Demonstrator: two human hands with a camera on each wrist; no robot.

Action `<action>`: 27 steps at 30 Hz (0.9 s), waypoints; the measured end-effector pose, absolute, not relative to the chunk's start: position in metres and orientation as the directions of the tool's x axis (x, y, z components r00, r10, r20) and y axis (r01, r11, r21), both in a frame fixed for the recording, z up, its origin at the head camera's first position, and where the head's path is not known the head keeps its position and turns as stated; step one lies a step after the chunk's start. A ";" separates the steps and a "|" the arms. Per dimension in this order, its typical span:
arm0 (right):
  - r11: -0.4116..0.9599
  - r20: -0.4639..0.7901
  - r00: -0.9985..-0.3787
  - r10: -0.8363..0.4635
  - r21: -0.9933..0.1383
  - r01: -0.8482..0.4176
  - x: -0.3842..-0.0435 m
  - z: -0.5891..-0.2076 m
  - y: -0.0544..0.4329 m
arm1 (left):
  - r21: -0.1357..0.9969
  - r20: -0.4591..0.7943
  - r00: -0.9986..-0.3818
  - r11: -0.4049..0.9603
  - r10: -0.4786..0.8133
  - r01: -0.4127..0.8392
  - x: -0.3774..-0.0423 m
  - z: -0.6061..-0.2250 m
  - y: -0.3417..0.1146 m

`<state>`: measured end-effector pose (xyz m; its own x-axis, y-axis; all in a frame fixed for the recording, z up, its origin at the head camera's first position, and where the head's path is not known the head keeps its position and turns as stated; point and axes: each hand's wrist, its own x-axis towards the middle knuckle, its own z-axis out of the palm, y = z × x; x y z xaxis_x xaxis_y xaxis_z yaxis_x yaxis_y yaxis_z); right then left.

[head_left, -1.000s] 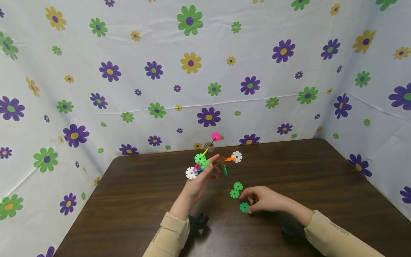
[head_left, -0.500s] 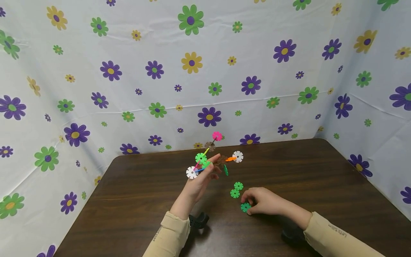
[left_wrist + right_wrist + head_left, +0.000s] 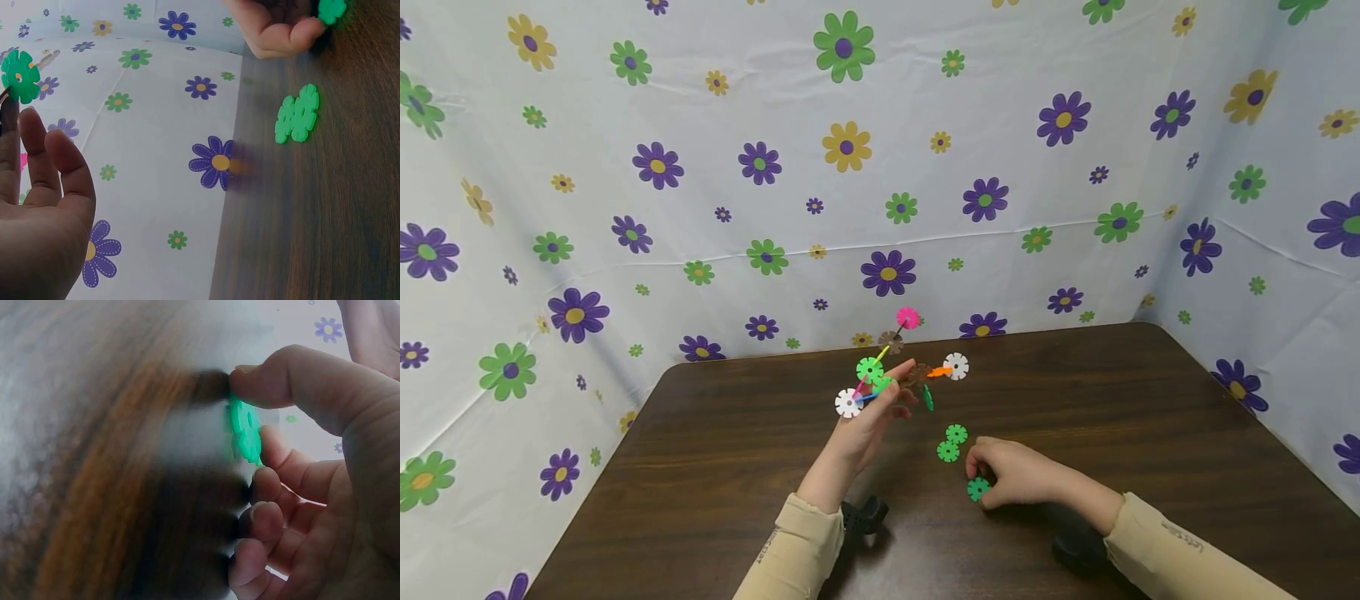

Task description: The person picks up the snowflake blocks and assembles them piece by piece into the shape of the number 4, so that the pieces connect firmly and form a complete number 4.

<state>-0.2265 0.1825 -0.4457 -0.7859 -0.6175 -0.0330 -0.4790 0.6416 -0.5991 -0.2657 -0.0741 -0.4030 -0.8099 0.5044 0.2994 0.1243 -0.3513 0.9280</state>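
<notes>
My left hand [image 3: 867, 417] is raised above the table, holding a chain of joined notched plastic discs. It includes a white disc [image 3: 848, 403], a bright green disc [image 3: 869, 369], a pink disc [image 3: 907, 317] and, on the right, another white disc at the end of an orange one [image 3: 939, 372]. Part of the chain is hidden behind the fingers. At the tabletop, my right hand [image 3: 1021, 473] pinches a darker green disc [image 3: 978, 489] between thumb and fingers; the right wrist view shows this green disc [image 3: 246, 430] near the thumb tip. Two light green discs [image 3: 948, 451] lie beside it.
The dark wooden table [image 3: 737, 450] has its back edge against a white flower-patterned cloth [image 3: 715, 133], which also hangs at both sides. Black wrist gear [image 3: 865, 515] sits under the left wrist, and more [image 3: 1078, 550] under the right.
My right hand has drawn the darker green disc slightly toward me and to the right, away from the two light green discs. The left hand and its chain have hardly moved.
</notes>
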 end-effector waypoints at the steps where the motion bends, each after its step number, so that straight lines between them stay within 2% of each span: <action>1: 0.641 -0.033 -0.785 -0.619 -0.598 -0.481 -0.226 -0.445 0.182 | 0.928 0.300 -0.810 -0.351 0.504 0.125 -0.266 -0.403 -0.074; 8: 0.630 -0.029 -0.785 -0.619 -0.615 -0.474 -0.226 -0.443 0.181 | 0.928 0.301 -0.812 -0.349 0.501 0.128 -0.266 -0.403 -0.075; 16: 0.481 -0.016 -0.763 -0.646 -0.785 -0.391 -0.232 -0.442 0.183 | 0.928 0.299 -0.813 -0.350 0.499 0.126 -0.265 -0.403 -0.074; 22: 0.380 0.053 -0.803 -0.594 -0.861 -0.338 -0.239 -0.432 0.176 | 0.929 0.295 -0.812 -0.351 0.504 0.120 -0.265 -0.403 -0.075; 27: 0.313 0.052 -0.843 -0.535 -0.915 -0.255 -0.243 -0.419 0.165 | 0.925 0.301 -0.813 -0.361 0.499 0.121 -0.265 -0.402 -0.075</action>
